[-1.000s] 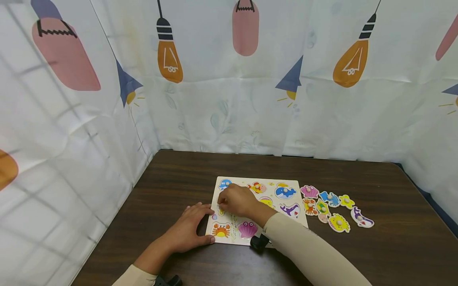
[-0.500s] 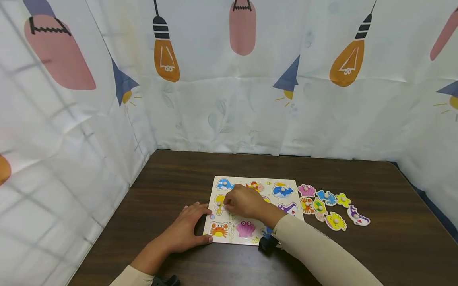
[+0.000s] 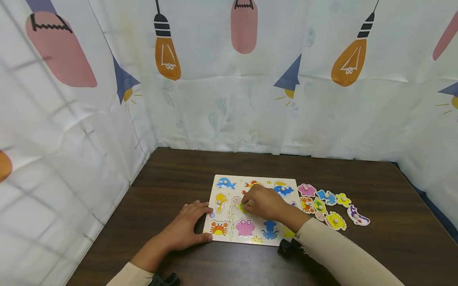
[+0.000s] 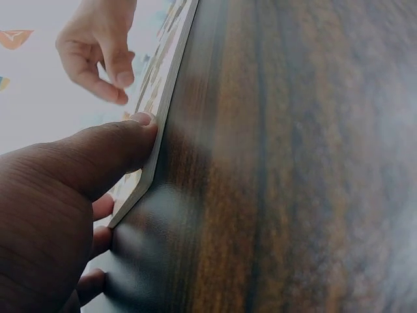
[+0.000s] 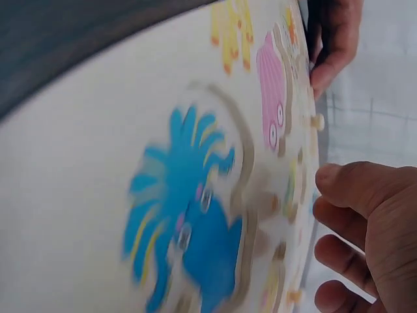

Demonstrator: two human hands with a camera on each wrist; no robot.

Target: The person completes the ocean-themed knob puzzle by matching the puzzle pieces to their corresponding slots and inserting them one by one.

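Note:
My left hand (image 3: pixel 189 226) steadies the cream sea-animal puzzle board (image 3: pixel 229 239) by its near left corner. In the left wrist view its thumb (image 4: pixel 117 150) presses against the board's edge and the other fingers reach along the side. Over the middle of the board is my right hand (image 3: pixel 266 204), fingers loosely bent, nothing between them. In the right wrist view its fingertips stay apart, near a small wooden knob (image 5: pixel 317 122). A yellow seahorse piece (image 3: pixel 220 202) and a blue dolphin piece (image 3: pixel 226 183) lie in the board's left side. Printed pictures include a blue octopus (image 3: pixel 270 229) and a pink shell (image 3: pixel 245 227).
Several loose knobbed pieces lie right of the board, among them a pink shell piece (image 3: pixel 307 190), a crab piece (image 3: pixel 307 205), a yellow fish piece (image 3: pixel 335 221) and a purple-and-white piece (image 3: pixel 358 215). A patterned curtain (image 3: pixel 229 111) stands behind the dark wooden table (image 3: pixel 179 171).
My right hand has left the yellow seahorse piece and moved right to the board's middle, uncovering the seahorse and the dolphin. My left hand has stayed at the corner.

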